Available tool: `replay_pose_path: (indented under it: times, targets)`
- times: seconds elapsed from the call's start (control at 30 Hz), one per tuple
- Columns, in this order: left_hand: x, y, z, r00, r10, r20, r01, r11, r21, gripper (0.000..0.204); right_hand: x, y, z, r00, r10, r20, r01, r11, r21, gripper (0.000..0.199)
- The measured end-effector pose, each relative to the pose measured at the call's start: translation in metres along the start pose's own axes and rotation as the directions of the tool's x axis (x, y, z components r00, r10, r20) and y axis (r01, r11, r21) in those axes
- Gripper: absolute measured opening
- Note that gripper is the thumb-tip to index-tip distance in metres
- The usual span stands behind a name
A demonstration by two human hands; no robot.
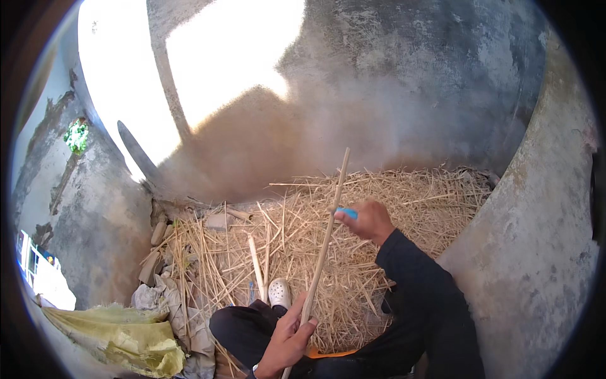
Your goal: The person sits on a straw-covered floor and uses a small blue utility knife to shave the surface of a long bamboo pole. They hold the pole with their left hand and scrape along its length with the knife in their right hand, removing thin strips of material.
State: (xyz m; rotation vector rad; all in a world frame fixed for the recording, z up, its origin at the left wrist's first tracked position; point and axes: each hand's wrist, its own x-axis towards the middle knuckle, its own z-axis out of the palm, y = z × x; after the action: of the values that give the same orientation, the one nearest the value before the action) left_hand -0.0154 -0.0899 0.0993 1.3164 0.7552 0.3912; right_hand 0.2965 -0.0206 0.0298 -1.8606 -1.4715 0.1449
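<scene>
Above a heap of dry, straw-coloured slivers (416, 221) on the floor, one long, slender, pale tan strip of wood or bamboo (326, 243) slanted through the space between two bare hands. Its long axis ran from the person's lap, at the lower edge, away and slightly to the right, the far end standing clear against the dusty grey plaster wall (435, 82).

The left hand (290, 336) grasped the strip near its lower end, thumb folded over it. The right hand (369, 221), beyond it and to the right, was clenched around a small tool with a bright blue handle (347, 213); the strip lay immediately to the left of that fist, and the tool's working end met its upper half or sat just beside it, too small to tell which. The right hand was thus the nearer to the far end, the left to the near end.

Counted, there was one held strip, one blue-handled tool, one thick, pale loose stick (256, 265) lying beyond a single visible white perforated clog (279, 294), and one crumpled yellow-green sheet (117, 335) at lower left. The slivers were too many to count.
</scene>
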Motion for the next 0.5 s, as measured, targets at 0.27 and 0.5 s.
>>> replay_pose_path:
  times: [0.27,0.5]
  targets:
    - [0.001,-0.008,0.012,0.997,-0.064,0.048,0.064,0.998,0.006,0.057,0.052,0.085,-0.022,0.955,0.256,-0.149,-0.279,0.946,-0.166,0.091]
    - [0.009,-0.013,0.003,0.965,-0.152,0.213,0.216,0.923,-0.319,0.054,0.044,0.168,-0.056,0.803,0.536,-0.260,-0.522,0.844,0.128,0.095]
